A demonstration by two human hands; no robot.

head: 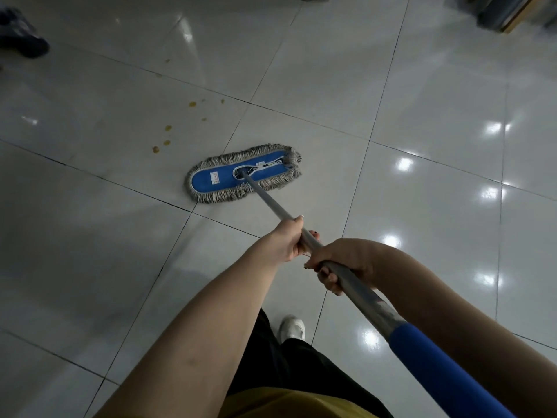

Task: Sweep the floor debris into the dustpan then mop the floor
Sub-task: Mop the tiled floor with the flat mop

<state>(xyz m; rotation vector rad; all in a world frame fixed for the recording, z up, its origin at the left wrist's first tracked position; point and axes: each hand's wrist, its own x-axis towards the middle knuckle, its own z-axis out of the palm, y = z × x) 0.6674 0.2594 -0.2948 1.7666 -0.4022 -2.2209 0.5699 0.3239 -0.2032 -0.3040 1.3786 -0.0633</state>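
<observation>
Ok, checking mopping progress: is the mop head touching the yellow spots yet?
Apart. The head view shows bare tile between the mop head and the yellow spots.

The floor tiles (422,95) are glossy and smooth. Mop head (220,176) — blue cloth, grey yarn fringe; its pole (271,200) is dull metal, grip (446,369) matt.

A flat mop (217,176), its blue pad fringed with grey cotton loops, lies flat on a glossy floor (422,101) of large pale tiles with dark grout lines. Its metal pole (272,203) rises at a slant from the pad's centre toward the camera and ends in a blue sleeve (446,372). Small yellow-brown spots (167,128) dot the tiles just beyond the pad's left end, clear of the fringe.
</observation>
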